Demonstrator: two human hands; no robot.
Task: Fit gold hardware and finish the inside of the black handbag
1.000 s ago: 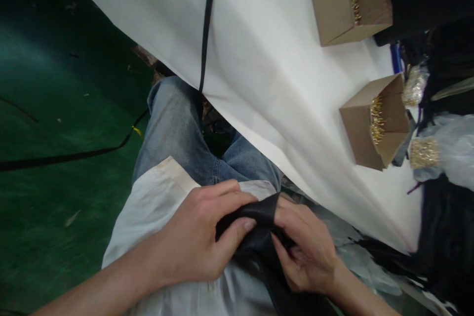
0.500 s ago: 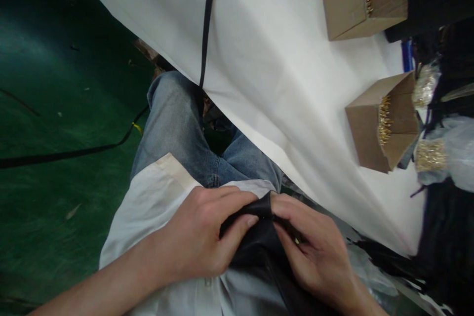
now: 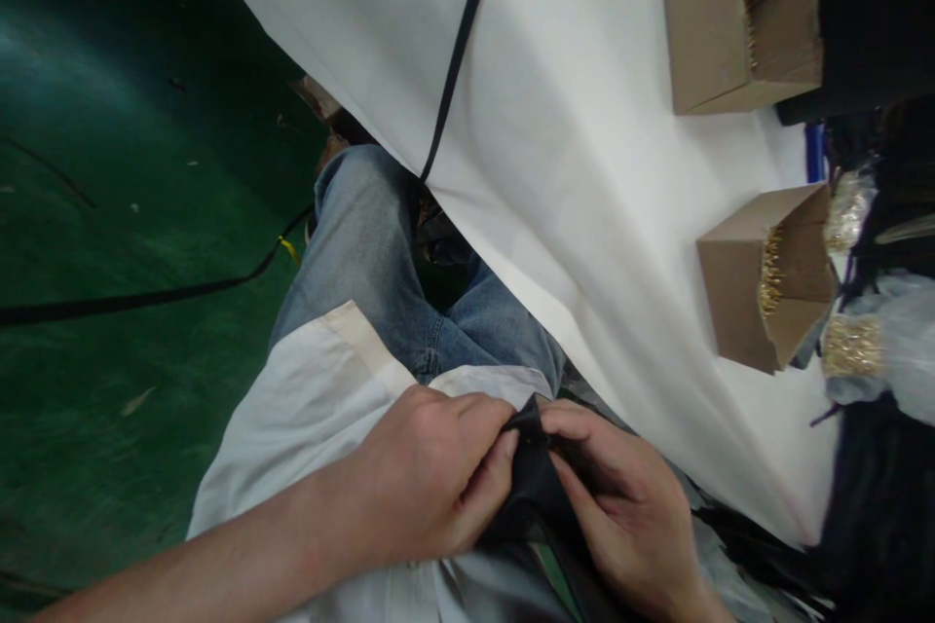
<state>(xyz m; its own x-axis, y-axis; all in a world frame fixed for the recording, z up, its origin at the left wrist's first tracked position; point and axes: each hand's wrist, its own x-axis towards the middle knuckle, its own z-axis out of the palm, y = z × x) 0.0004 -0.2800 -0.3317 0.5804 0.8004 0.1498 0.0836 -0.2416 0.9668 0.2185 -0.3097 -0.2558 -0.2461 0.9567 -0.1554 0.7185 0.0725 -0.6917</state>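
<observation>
Black fabric piece (image 3: 539, 492) sits in the lap, sandwiched between both hands, low centre of view. Its top corner pokes up just where the fingertips meet

Left hand (image 3: 428, 477) is clamped on the fabric's left edge, thumb pressed onto it. Right hand (image 3: 624, 506) is clamped on the right edge, fingers curled over the top. The hands are close together, nearly touching at the corner. The lower part of the fabric runs down between the wrists, detail too dark to read

Under the hands: white shirt (image 3: 307, 409) hem, jeans (image 3: 365, 253) beyond it

Worktop (image 3: 570, 165) is above and right of the hands, covered in a white sheet that hangs over its edge by the knees. Black strap (image 3: 460, 49) lies across the sheet. On it, well apart from the hands: open cardboard box (image 3: 737, 292) with gold pins (image 3: 768, 273), second box (image 3: 708, 19) further back, clear bag of gold parts (image 3: 851, 348) at the right edge

Green floor (image 3: 109, 214) on the left, with a dark band (image 3: 146, 297) across it
</observation>
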